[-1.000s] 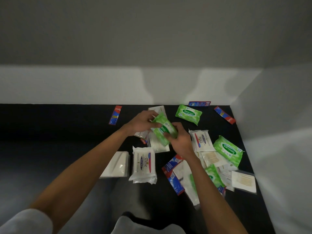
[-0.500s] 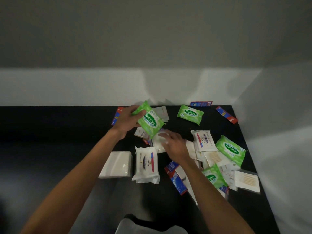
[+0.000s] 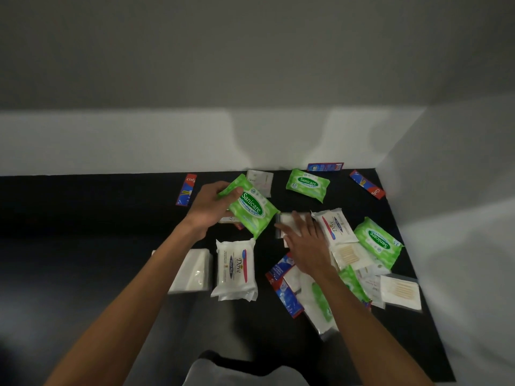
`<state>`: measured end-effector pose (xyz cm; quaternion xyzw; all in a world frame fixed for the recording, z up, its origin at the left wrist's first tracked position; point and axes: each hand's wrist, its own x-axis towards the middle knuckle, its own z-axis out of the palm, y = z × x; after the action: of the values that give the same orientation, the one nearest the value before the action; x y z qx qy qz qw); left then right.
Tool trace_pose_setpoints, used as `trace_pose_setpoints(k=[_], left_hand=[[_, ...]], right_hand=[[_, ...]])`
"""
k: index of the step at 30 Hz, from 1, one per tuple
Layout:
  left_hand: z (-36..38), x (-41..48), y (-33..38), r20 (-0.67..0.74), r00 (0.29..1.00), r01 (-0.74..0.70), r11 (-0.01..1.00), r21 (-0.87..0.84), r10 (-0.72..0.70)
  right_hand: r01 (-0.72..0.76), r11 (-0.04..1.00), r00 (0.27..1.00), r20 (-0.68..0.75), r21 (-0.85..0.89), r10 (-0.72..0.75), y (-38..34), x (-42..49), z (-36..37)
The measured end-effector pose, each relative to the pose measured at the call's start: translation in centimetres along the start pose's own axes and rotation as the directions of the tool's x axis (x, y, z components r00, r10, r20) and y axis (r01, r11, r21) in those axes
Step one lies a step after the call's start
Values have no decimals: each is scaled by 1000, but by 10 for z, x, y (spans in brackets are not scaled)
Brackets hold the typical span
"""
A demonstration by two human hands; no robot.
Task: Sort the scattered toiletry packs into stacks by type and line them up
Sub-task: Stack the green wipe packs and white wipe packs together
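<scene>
My left hand grips a green Sanicare wipes pack by its left end, lifted above the black surface. My right hand lies with fingers spread on a white pack in the middle of the pile. Two more green Sanicare packs lie at the back and at the right. A white Dove wipes pack sits near the front beside a plain white tissue pack. A second Dove pack lies right of my hand.
Red-and-blue Colgate sachets lie at the back left, back right, against the wall and by my right forearm. Cotton-bud packs lie at the right. White walls close the back and right side.
My left hand took the green pack from both hands and carried it up and left. My right hand let go and dropped onto the white pack in the pile.
</scene>
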<state>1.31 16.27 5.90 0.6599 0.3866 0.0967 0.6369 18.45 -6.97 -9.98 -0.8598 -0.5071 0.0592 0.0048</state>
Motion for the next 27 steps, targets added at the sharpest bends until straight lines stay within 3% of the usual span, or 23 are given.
trace_pose_setpoints(k=[5,9,15,18,21,27], left_hand=[[7,-8,-5,-37,999,-6,1000,20,7],[18,-21,-4,-12,1000,-22,999,35,22],[37,-41,-4,10,997,-80,993,86,79],[55,-49,-3,37,988,-156,963,221,152],[77,-50,-5,115,977,-207,907,367,177],[118,-35,-22,281,960,-196,722,663,3]], right_hand=[[-155,978,974,-142,141,175,-41,-27,-13],[-53,994,997,-41,99,58,-74,-64,19],[-54,998,999,-3,-22,54,-41,-78,29],[-160,985,987,-19,-59,159,-13,-82,25],[-170,984,985,-18,-51,169,15,-90,23],[-119,993,993,20,12,118,51,-89,8]])
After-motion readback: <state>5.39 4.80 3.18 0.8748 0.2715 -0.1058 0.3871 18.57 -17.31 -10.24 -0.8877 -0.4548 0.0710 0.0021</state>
